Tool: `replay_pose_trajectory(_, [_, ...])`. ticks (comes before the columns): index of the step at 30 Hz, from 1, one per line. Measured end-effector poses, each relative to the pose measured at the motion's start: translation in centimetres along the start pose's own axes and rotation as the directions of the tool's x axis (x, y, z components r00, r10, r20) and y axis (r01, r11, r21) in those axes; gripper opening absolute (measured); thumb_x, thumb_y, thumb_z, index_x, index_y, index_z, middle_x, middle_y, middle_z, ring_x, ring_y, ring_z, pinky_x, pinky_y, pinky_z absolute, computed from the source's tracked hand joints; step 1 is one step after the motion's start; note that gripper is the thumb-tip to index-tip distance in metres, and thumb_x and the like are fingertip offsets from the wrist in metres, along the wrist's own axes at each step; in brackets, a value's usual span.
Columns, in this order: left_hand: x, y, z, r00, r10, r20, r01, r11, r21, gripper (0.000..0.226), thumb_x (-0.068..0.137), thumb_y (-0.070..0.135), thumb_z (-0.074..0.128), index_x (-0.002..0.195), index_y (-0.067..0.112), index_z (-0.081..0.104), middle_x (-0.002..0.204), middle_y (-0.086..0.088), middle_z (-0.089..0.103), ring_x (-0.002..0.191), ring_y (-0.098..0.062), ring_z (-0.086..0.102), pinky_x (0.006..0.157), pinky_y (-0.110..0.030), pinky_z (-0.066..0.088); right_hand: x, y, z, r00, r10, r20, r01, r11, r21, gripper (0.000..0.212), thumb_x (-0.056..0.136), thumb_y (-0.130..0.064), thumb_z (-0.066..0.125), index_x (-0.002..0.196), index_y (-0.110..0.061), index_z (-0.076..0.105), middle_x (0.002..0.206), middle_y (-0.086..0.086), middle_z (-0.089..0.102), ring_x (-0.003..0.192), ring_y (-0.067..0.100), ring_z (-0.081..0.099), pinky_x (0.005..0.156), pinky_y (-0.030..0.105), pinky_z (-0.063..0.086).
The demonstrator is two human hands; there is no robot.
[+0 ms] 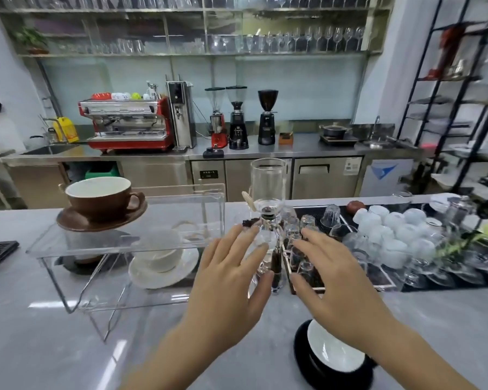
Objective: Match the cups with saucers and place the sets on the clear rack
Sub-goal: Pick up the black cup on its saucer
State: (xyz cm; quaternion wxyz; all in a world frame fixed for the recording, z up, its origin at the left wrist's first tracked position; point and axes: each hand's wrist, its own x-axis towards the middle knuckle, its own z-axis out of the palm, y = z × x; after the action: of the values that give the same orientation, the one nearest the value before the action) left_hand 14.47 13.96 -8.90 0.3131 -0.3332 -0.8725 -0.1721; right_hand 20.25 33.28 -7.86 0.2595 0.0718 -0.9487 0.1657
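Bare fingers point(261, 250) spread, grasping nothing, left hand point(231, 280) and right hand point(335, 280) over grey counter point(40, 333); brown cup point(100, 199) on brown saucer point(96, 220) atop clear rack point(124, 240), white cup point(164, 251) on white saucer point(158, 274) beneath, black saucer point(316, 358) nearest.

Right forearm covers part of black cup point(333, 358) w/ white inside; can't tell if a saucer sits under it. White cup point(159, 253) smeared behind clear rack point(119, 243). Far-right glassware point(423, 249) blurred.
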Motion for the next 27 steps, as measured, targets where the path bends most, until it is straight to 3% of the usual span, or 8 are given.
replay_pose_trajectory(6, [-2.2,4.3,3.3,0.997,-0.022,0.076,0.030,0.995,-0.099,0.044,0.094,0.044,0.049,0.130,0.026,0.064,0.150,0.006,0.051,0.143,-0.023,0.042,0.111,-0.038,0.027,-5.0,4.2,0.7,0.993,0.108,0.052,-0.110,0.994,0.028,0.056,0.092,-0.049,0.045,0.139,-0.021,0.053,0.151,-0.009,0.042,0.142,0.009,0.031,0.118,0.035,0.026])
replay_pose_trajectory(10, [-3.7,6.5,5.9,0.989,-0.009,0.146,0.026,0.994,-0.111,0.043,0.095,0.044,0.047,0.128,0.025,0.066,0.151,0.005,0.051,0.142,-0.023,0.044,0.111,-0.042,0.029,-7.9,6.5,1.1,0.977,0.185,0.108,-0.191,0.981,0.044,0.060,0.090,-0.053,0.041,0.144,-0.025,0.047,0.150,-0.017,0.033,0.143,0.004,0.022,0.118,0.023,0.014])
replay_pose_trajectory(14, [-5.3,7.9,8.5,0.981,-0.017,0.195,0.042,0.991,-0.128,0.038,0.093,0.041,0.053,0.124,0.025,0.066,0.150,0.002,0.051,0.141,-0.025,0.045,0.110,-0.044,0.031,-10.0,8.0,1.9,0.965,0.221,0.144,-0.232,0.970,0.066,0.061,0.090,-0.052,0.043,0.142,-0.023,0.049,0.153,-0.008,0.038,0.142,0.006,0.025,0.119,0.020,0.009])
replay_pose_trajectory(17, [-6.6,8.9,10.4,0.973,-0.038,0.230,0.072,0.987,-0.145,0.037,0.091,0.040,0.054,0.124,0.025,0.066,0.149,0.002,0.052,0.140,-0.026,0.046,0.109,-0.044,0.031,-11.5,9.2,2.4,0.952,0.248,0.178,-0.267,0.959,0.095,0.065,0.088,-0.057,0.037,0.145,-0.027,0.045,0.155,-0.014,0.032,0.143,-0.006,0.014,0.121,0.025,0.011])
replay_pose_trajectory(19, [-7.5,9.4,11.7,0.969,-0.052,0.241,0.092,0.984,-0.156,0.039,0.090,0.038,0.055,0.125,0.025,0.066,0.147,0.003,0.054,0.139,-0.026,0.048,0.108,-0.041,0.029,-12.3,10.1,2.8,0.946,0.256,0.198,-0.281,0.954,0.109,0.064,0.088,-0.057,0.038,0.144,-0.028,0.045,0.154,-0.017,0.030,0.140,-0.016,0.007,0.120,0.020,0.007])
replay_pose_trajectory(22, [-8.4,9.8,13.0,0.961,-0.081,0.266,0.124,0.981,-0.149,0.040,0.089,0.038,0.056,0.126,0.025,0.065,0.145,0.004,0.056,0.137,-0.026,0.050,0.108,-0.040,0.030,-13.1,11.1,3.5,0.936,0.271,0.226,-0.302,0.946,0.115,0.062,0.087,-0.054,0.041,0.141,-0.025,0.049,0.152,-0.012,0.037,0.140,-0.009,0.016,0.117,0.018,0.007])
replay_pose_trajectory(27, [-9.4,10.4,14.5,0.942,-0.132,0.308,0.184,0.972,-0.147,0.041,0.091,0.039,0.052,0.128,0.026,0.062,0.145,0.006,0.055,0.138,-0.025,0.048,0.107,-0.038,0.028,-14.1,12.6,4.3,0.907,0.314,0.281,-0.358,0.926,0.119,0.069,0.083,-0.060,0.034,0.144,-0.029,0.044,0.149,-0.021,0.028,0.142,-0.001,0.015,0.115,0.014,0.004])
